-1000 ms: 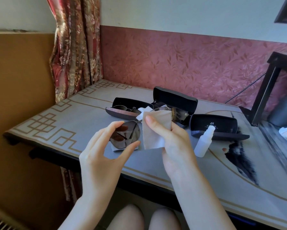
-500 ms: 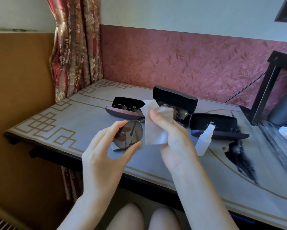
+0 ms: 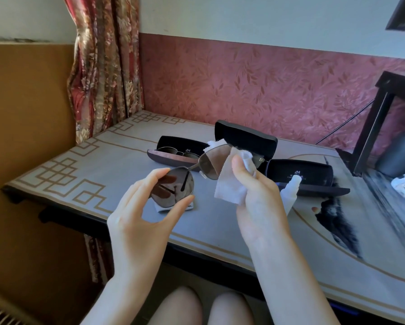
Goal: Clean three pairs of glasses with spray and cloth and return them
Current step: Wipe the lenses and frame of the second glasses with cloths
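Left hand pinches sunglasses above table beside curtain.

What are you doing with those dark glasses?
Someone is cleaning a pair of sunglasses. The left hand pinches one lens by its edges, and the right hand holds a white cloth folded over the other lens. Open cases sit on the table behind. The left case has another pair in it. A small spray bottle stands just behind the right hand.
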A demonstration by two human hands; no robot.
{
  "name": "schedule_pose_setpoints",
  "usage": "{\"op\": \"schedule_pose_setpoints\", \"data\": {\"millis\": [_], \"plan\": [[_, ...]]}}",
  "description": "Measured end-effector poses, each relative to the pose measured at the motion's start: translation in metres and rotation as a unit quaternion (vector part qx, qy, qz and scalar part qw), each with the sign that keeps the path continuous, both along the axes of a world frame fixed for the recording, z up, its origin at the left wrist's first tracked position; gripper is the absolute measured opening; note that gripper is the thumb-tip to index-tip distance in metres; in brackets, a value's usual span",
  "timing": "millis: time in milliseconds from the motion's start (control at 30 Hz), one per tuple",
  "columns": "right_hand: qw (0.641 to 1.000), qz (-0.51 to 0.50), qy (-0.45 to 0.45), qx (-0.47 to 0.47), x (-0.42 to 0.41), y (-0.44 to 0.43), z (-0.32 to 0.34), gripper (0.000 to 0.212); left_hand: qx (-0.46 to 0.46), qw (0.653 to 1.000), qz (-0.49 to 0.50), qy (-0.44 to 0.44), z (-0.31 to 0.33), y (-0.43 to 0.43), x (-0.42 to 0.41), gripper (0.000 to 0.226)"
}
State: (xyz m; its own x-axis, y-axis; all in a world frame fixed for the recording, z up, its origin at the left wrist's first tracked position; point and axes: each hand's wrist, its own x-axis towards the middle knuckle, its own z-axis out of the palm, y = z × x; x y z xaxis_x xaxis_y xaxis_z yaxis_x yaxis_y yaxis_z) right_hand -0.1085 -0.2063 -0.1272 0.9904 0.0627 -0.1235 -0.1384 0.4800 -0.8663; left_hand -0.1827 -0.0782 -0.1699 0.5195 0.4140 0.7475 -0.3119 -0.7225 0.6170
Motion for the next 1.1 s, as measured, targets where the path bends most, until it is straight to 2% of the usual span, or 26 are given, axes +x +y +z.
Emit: {"op": "schedule_pose_setpoints", "data": {"millis": [67,133,267,400,667,833,933,1033,1100], "plan": [[1.0,0.011,-0.006,-0.024,-0.003,-0.001,0.0,0.009,-0.001,1.0,-0.005,-0.003,0.001,-0.001,0.0,0.051],[0.999,0.01,-0.007,-0.045,-0.004,-0.002,-0.003,0.01,-0.01,1.0,-0.006,-0.004,0.0,-0.002,-0.001,0.05],[0.999,0.014,-0.01,-0.047,-0.007,-0.002,-0.009,0.035,-0.016,1.0,-0.005,0.004,-0.001,-0.005,-0.002,0.051],[0.998,0.039,-0.021,-0.054,-0.012,0.003,-0.009,0.024,-0.012,1.0,-0.005,0.004,-0.002,-0.007,-0.001,0.051],[0.993,0.038,-0.05,-0.097,-0.012,0.0,-0.009,0.022,-0.019,1.0,-0.018,0.01,0.0,-0.008,-0.002,0.05],[0.99,0.044,-0.079,-0.112,-0.005,-0.008,-0.009,0.024,-0.019,0.994,-0.075,0.079,0.013,-0.003,-0.004,0.057],[0.985,0.037,-0.113,-0.126,0.0,-0.012,-0.002,0.05,-0.093,0.979,-0.135,0.12,0.029,0.001,-0.007,0.045],[0.976,0.043,-0.146,-0.157,0.001,-0.014,0.007,0.049,-0.147,0.958,-0.199,0.143,0.048,0.009,-0.001,0.023],[0.97,0.055,-0.156,-0.179,0.001,-0.015,0.01,0.045,-0.143,0.953,-0.211,0.161,0.057,0.012,0.004,0.024]]}}
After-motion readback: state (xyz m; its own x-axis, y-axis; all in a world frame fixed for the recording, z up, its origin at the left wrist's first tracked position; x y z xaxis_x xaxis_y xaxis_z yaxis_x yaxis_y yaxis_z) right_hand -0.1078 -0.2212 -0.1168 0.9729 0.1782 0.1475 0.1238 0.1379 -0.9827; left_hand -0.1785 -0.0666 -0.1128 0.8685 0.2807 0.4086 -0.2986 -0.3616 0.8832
